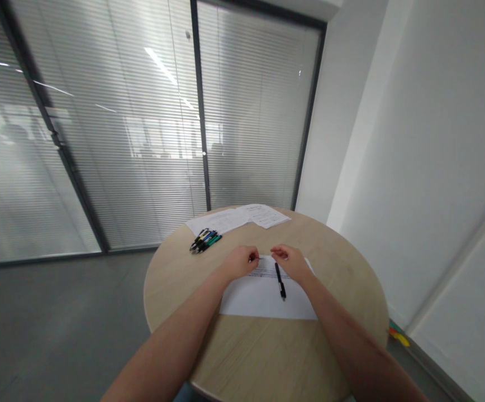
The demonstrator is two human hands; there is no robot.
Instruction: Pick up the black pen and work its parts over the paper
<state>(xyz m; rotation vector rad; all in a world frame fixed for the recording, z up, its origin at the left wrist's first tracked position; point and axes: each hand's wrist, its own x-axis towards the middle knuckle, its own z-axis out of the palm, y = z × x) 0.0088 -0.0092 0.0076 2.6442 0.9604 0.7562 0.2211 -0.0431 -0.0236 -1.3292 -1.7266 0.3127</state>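
My left hand (pixel 241 261) is above the far left part of a white sheet of paper (pixel 251 298). Its fingers are closed in a pinch, and a thin dark piece pokes out toward the right, too small to name. Facing it across a small gap is my right hand (pixel 290 261), with its fingers curled together; whatever they hold, if anything, is hidden. Between my forearms a black pen (pixel 281 282) lies on the sheet, pointing toward me. Lines of writing cross the sheet's upper part, partly covered by my hands.
Several pens (pixel 205 241) lie in a bunch on the round wooden table (pixel 259 357), left of my hands. Printed sheets (pixel 263 215) overlap at the far edge. A glass partition with blinds (pixel 154 139) stands behind the table, a white wall (pixel 427 167) to the right.
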